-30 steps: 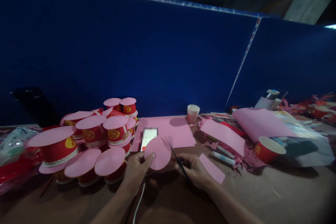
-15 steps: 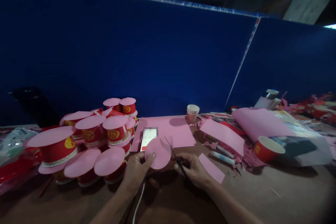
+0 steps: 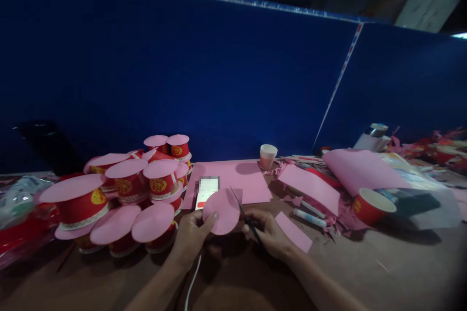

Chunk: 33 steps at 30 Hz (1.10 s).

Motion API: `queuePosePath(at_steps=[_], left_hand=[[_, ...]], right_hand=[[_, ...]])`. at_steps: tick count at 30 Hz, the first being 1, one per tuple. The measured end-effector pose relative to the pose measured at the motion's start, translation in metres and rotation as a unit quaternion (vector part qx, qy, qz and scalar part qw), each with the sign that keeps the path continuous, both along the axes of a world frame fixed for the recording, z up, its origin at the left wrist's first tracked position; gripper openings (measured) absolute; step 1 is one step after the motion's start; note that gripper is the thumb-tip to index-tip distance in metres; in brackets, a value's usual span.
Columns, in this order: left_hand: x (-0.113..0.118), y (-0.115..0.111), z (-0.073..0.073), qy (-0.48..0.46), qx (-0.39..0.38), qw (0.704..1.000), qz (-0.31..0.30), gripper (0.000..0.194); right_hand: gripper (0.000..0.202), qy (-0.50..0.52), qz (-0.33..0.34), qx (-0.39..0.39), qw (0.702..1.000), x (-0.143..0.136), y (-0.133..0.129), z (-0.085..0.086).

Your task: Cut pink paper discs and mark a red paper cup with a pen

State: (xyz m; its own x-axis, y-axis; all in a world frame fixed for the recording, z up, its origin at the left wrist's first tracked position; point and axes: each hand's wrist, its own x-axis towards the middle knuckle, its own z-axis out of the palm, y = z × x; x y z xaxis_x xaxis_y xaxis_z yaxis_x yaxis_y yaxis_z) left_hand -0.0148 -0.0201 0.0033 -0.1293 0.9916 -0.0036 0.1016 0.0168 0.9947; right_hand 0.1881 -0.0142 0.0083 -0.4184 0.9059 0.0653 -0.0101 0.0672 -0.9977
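Between thumb and fingers, my left hand [image 3: 193, 235] pinches a round pink paper disc [image 3: 223, 214] by its left edge. My right hand [image 3: 268, 233] grips a pair of dark scissors [image 3: 250, 223], their blades pointing up and away along the disc's right edge. Behind the disc lie a lit phone [image 3: 207, 193], partly covered by it, and a large sheet of pink paper [image 3: 251, 182]. A pink paper strip [image 3: 294, 232] rests just right of my right hand.
At left stand several stacked red paper cups with pink discs on top [image 3: 126, 182]. A white cup [image 3: 268, 156] stands by the blue partition [image 3: 219, 73]. On the right are paper scraps, a glue tube [image 3: 310, 217] and a tipped red cup [image 3: 374, 206]. A white cable [image 3: 192, 282] runs toward me.
Both hands, the disc and the scissors have shifted very slightly right in view. The grips stay the same, with the blades still along the disc's right edge.
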Motion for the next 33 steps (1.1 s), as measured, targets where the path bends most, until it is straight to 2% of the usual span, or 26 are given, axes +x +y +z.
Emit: queuePosePath(at_steps=[10, 19, 33], left_hand=[[-0.001, 0.001, -0.005, -0.014, 0.000, 1.000, -0.010, 0.030], [0.003, -0.002, 0.003, -0.054, -0.015, 0.998, -0.024, 0.031], [0.002, 0.000, 0.002, -0.051, -0.010, 0.998, -0.023, 0.033]], right_hand=[[0.030, -0.011, 0.016, 0.038, 0.999, 0.002, 0.003, -0.007], [0.033, -0.006, 0.027, 0.052, 0.998, 0.003, 0.004, -0.003], [0.035, -0.023, 0.012, 0.080, 0.996, 0.004, 0.002, 0.004]])
